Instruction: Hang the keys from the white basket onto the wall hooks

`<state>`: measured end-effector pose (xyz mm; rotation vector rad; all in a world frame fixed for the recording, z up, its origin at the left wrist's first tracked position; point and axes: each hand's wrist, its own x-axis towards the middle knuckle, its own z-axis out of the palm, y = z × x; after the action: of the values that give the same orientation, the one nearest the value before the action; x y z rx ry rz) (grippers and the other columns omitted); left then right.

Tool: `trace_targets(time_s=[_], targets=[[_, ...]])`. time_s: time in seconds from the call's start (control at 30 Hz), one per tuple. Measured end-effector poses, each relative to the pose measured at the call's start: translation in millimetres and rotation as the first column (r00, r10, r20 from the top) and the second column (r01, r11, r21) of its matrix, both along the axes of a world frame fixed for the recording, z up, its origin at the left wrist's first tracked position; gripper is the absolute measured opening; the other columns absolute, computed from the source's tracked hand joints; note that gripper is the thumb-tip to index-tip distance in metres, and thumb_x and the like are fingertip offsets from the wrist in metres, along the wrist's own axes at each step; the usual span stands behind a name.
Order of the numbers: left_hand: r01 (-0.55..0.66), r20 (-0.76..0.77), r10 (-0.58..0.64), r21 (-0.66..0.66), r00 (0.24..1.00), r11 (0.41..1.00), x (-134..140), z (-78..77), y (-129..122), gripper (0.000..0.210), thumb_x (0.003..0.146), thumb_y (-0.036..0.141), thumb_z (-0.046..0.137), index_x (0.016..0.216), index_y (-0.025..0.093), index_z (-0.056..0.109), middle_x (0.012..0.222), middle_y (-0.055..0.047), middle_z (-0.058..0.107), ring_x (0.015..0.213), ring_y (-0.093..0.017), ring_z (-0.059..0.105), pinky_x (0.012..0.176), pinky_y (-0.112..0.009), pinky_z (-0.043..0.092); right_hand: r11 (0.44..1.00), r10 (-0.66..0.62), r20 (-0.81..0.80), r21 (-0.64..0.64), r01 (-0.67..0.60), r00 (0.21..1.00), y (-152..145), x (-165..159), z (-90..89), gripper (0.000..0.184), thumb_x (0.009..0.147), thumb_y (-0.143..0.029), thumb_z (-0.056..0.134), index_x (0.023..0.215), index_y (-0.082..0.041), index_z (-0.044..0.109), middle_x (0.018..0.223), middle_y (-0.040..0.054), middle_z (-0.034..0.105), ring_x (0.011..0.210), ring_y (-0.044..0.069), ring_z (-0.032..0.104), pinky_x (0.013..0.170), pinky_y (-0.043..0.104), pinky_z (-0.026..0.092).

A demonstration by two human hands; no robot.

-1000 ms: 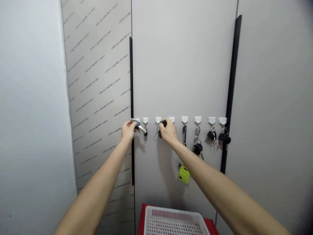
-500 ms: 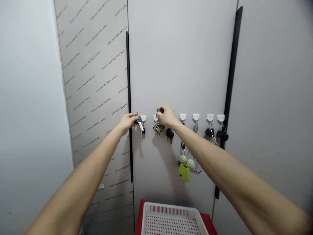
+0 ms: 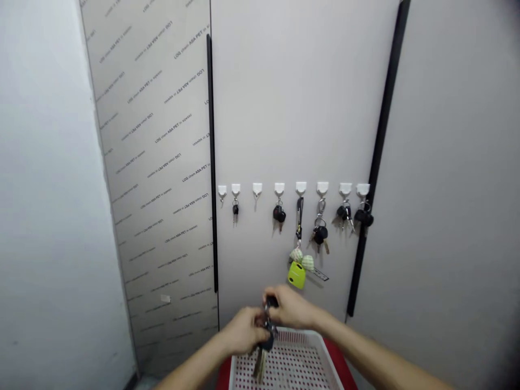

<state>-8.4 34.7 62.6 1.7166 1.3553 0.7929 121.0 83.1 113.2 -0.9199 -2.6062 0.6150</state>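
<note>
Over the white basket (image 3: 325, 357) my two hands are close together. My left hand (image 3: 246, 331) is closed on a bunch of keys (image 3: 260, 364) with a dark head, its blades hanging down. Just above and to the right, my right hand (image 3: 291, 307) grips another key bunch (image 3: 271, 302) by a dark part. The two bunches overlap between my fingers, and motion blurs where one ends. On the cabinet door, the far-left hook (image 3: 222, 190) and the third hook (image 3: 257, 188) carry no keys.
Along the door hang several other key bunches, among them black keys (image 3: 279, 213) and a set with a lime-green tag (image 3: 296, 275). Long black handles (image 3: 212, 162) edge the door. The basket stands on a red surface (image 3: 339, 365).
Both hands have come down from the hooks to above the basket, bringing their keys off the first and third hooks. The hands have moved together.
</note>
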Motion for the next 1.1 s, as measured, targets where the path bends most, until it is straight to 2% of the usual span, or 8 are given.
trace_targets(time_s=[0.13, 0.27, 0.33, 0.4, 0.6, 0.87, 0.97, 1.1], targets=[[-0.063, -0.218, 0.079, 0.078, 0.973, 0.995, -7, 6.9, 3, 0.022, 0.051, 0.014, 0.049, 0.072, 0.013, 0.056, 0.064, 0.0, 0.053, 0.057, -0.011, 0.044, 0.054, -0.021, 0.035, 0.995, 0.045, 0.085, -0.093, -0.037, 0.995, -2, 13, -28.1, 0.022, 0.052, -0.016, 0.048, 0.072, -0.014, 0.056, 0.057, -0.0024, 0.053, 0.048, 0.007, 0.041, 0.042, 0.016, 0.03], [-0.507, 0.046, 0.547, 0.444, 0.836, 0.739, -31, 82.8, 33, 0.033, 0.059, 0.023, 0.047, 0.091, 0.015, 0.048, 0.094, -0.008, 0.051, 0.074, -0.014, 0.047, 0.067, -0.026, 0.036, 0.972, -0.149, -0.362, 0.119, 0.204, 0.92, 15, 14, 39.0, 0.025, 0.061, -0.019, 0.042, 0.084, -0.015, 0.053, 0.078, 0.0039, 0.055, 0.068, 0.011, 0.049, 0.062, 0.022, 0.037], [-0.669, 0.186, 0.694, 0.52, 0.696, 0.532, -40, 119.6, 53, 0.041, 0.06, 0.03, 0.047, 0.098, 0.017, 0.043, 0.1, -0.01, 0.047, 0.078, -0.016, 0.048, 0.067, -0.028, 0.036, 0.872, -0.248, -0.574, 0.218, 0.437, 0.78, 29, 8, 80.2, 0.028, 0.066, -0.025, 0.039, 0.091, -0.016, 0.049, 0.088, 0.0057, 0.053, 0.077, 0.013, 0.048, 0.071, 0.026, 0.036], [-0.717, 0.186, 0.758, 0.521, 0.625, 0.464, -42, 143.6, 69, 0.045, 0.057, 0.035, 0.05, 0.098, 0.018, 0.042, 0.093, -0.009, 0.052, 0.079, -0.019, 0.049, 0.066, -0.03, 0.037, 0.774, -0.327, -0.618, 0.258, 0.578, 0.715, 42, 0, 108.2, 0.036, 0.064, -0.029, 0.043, 0.097, -0.015, 0.044, 0.093, 0.0082, 0.051, 0.081, 0.015, 0.047, 0.073, 0.028, 0.035], [-0.68, 0.137, 0.73, 0.508, 0.67, 0.529, -44, 163.4, 86, 0.013, 0.061, 0.024, 0.041, 0.064, 0.016, 0.051, 0.06, -0.004, 0.056, 0.058, -0.016, 0.053, 0.055, -0.026, 0.038, 0.687, -0.506, -0.512, 0.248, 0.683, 0.694, 60, -14, 125.7, 0.022, 0.064, -0.028, 0.042, 0.081, -0.016, 0.049, 0.075, 0.0064, 0.055, 0.07, 0.016, 0.05, 0.061, 0.028, 0.037], [-0.633, 0.256, 0.635, 0.604, 0.729, 0.484, -61, 219.2, 64, 0.013, 0.058, 0.024, 0.04, 0.06, 0.015, 0.049, 0.047, 0.002, 0.047, 0.044, -0.01, 0.046, 0.045, -0.02, 0.033, 0.725, -0.212, -0.714, 0.342, 0.597, 0.667, 52, -15, 186.7, 0.02, 0.064, -0.021, 0.038, 0.075, -0.015, 0.053, 0.07, 0.0019, 0.057, 0.066, 0.01, 0.05, 0.064, 0.021, 0.036], [-0.434, 0.073, 0.485, 0.577, 0.871, 0.692, -38, 199.9, 50, 0.011, 0.058, 0.021, 0.04, 0.059, 0.015, 0.049, 0.043, 0.003, 0.044, 0.042, -0.009, 0.043, 0.044, -0.02, 0.032, 0.826, -0.155, -0.57, 0.373, 0.422, 0.807, 41, -14, 173.7, 0.018, 0.061, -0.017, 0.041, 0.071, -0.014, 0.056, 0.067, 0.0018, 0.058, 0.061, 0.009, 0.05, 0.059, 0.02, 0.036], [-0.128, -0.167, 0.213, 0.414, 0.963, 0.901, -1, 103.7, 23, 0.015, 0.06, 0.018, 0.036, 0.06, 0.015, 0.052, 0.045, 0.003, 0.047, 0.043, -0.009, 0.042, 0.044, -0.02, 0.031, 0.966, -0.139, -0.151, 0.197, 0.167, 0.979, 17, 2, 74.6, 0.017, 0.056, -0.011, 0.04, 0.059, -0.013, 0.056, 0.05, 0.0006, 0.055, 0.045, 0.008, 0.045, 0.043, 0.018, 0.032]])
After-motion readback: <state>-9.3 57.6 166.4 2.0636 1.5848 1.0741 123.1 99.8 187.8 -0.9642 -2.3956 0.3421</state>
